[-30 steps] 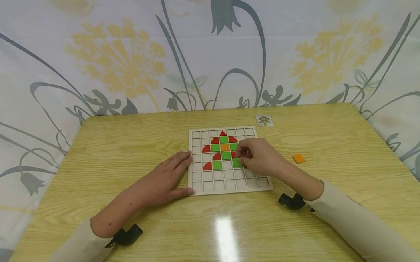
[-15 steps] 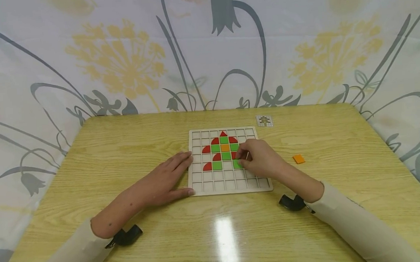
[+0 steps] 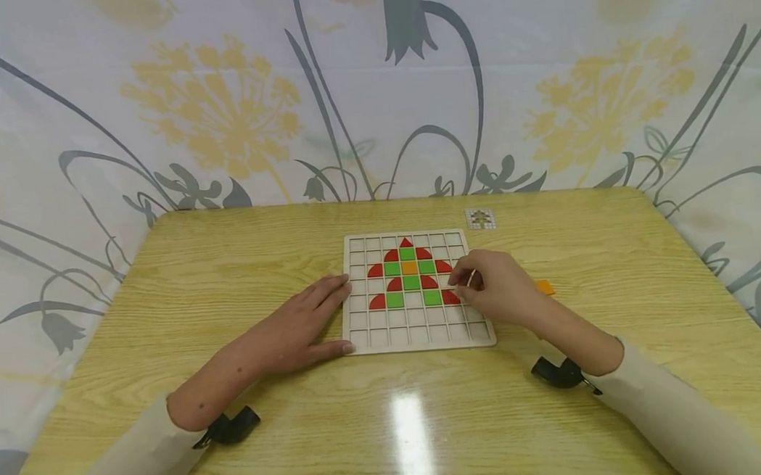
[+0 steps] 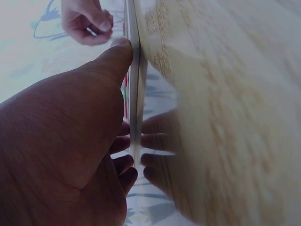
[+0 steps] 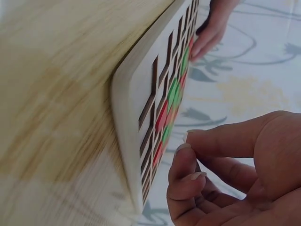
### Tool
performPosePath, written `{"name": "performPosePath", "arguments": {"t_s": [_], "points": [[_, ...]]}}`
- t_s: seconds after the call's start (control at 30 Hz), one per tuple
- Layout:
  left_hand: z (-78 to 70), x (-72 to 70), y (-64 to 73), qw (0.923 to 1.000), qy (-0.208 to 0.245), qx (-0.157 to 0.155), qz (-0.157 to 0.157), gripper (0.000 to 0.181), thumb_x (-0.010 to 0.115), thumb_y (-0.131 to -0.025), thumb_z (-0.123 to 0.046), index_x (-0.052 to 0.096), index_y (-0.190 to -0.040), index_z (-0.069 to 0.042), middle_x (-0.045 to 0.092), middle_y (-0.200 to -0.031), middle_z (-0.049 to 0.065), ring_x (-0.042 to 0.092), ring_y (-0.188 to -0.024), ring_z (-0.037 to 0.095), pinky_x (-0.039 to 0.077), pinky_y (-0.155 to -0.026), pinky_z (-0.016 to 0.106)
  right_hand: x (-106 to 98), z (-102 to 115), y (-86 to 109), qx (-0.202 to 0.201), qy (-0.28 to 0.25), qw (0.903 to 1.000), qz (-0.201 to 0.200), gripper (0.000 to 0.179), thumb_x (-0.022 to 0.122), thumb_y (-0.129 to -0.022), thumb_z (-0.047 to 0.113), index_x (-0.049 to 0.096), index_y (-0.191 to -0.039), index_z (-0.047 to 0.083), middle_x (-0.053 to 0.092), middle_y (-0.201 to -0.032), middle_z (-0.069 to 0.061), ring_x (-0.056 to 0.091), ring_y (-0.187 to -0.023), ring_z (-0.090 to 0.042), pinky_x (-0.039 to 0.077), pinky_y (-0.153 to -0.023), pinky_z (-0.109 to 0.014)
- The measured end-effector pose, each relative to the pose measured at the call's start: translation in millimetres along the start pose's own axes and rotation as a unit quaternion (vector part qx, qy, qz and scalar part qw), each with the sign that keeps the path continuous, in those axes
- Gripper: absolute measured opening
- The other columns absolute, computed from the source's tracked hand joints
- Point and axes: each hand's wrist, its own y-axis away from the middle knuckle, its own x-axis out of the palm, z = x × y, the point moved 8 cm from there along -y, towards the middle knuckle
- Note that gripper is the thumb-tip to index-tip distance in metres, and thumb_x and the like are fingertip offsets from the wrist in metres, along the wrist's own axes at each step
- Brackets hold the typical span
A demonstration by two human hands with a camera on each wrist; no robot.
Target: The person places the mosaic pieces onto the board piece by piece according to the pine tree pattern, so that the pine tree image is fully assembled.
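Observation:
A pale gridded pattern board lies on the table, with red, green and orange tiles forming a tree shape. My left hand rests along the board's left edge, fingers straight and thumb at the lower corner. Over the board's right side is my right hand, fingers loosely curled, thumb close to the index fingertip. In the right wrist view no piece shows between those fingertips. Just left of that hand, a green square tile sits in its cell beside a red rounded tile.
Beyond the right hand, a loose orange square tile lies on the table, partly hidden by the wrist. A small pattern card lies behind the board's far right corner. A flowered cloth hangs along the table's back edge.
The right hand has let go of the green square tile, which now lies in its cell, and has moved right, uncovering red tiles. The left hand stays where it was.

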Motion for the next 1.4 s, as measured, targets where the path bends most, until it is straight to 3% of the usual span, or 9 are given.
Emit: {"name": "performPosePath", "arguments": {"t_s": [0.37,0.67,0.93,1.13,1.4], "points": [[0.3,0.2,-0.3,1.0000,-0.007,0.001,-0.004,0.092,0.064,-0.104,-0.056,0.027,-0.167,-0.001,0.022,-0.175,0.015,0.021,-0.161,0.037,0.031,-0.125,0.058,-36.4,-37.2,38.8,0.051,0.014,0.9985,-0.010,0.014,0.068,-0.100,0.004,0.078,-0.108,0.006,0.071,-0.103,-0.007,0.063,-0.080,-0.017,0.053,-0.068,-0.034],[0.4,0.9,-0.4,1.0000,-0.004,0.001,0.001,0.092,0.063,-0.104,-0.055,0.026,-0.168,-0.001,0.021,-0.175,0.015,0.020,-0.162,0.036,0.030,-0.125,0.058,-53.8,-72.9,54.5,0.086,0.029,0.9957,-0.018,0.018,0.070,-0.100,0.007,0.076,-0.116,0.003,0.068,-0.118,-0.017,0.066,-0.088,-0.022,0.053,-0.067,-0.033],[0.0,1.7,-1.0,1.0000,-0.007,0.000,0.002,0.092,0.063,-0.104,-0.055,0.026,-0.168,-0.002,0.021,-0.175,0.014,0.021,-0.162,0.036,0.030,-0.125,0.057,-57.7,-94.5,57.9,0.073,0.039,0.9965,-0.001,0.027,0.079,-0.094,0.007,0.075,-0.120,-0.001,0.065,-0.115,-0.018,0.063,-0.080,-0.017,0.053,-0.068,-0.030],[-0.5,1.9,-1.4,1.0000,-0.009,0.000,0.003,0.091,0.063,-0.104,-0.055,0.026,-0.168,-0.002,0.021,-0.176,0.014,0.020,-0.162,0.035,0.031,-0.125,0.058,-57.3,-101.1,57.8,0.070,0.047,0.9963,0.016,0.018,0.081,-0.093,0.006,0.077,-0.109,0.002,0.065,-0.113,-0.015,0.061,-0.079,-0.016,0.052,-0.067,-0.029],[0.9,3.1,-1.4,0.9999,-0.012,-0.001,0.004,0.092,0.063,-0.104,-0.056,0.026,-0.168,-0.002,0.021,-0.176,0.014,0.020,-0.162,0.036,0.031,-0.125,0.057,-55.4,-101.2,56.4,0.082,0.049,0.9947,0.039,0.016,0.082,-0.093,0.010,0.071,-0.101,0.001,0.067,-0.092,-0.006,0.060,-0.076,-0.016,0.052,-0.067,-0.031]]}}
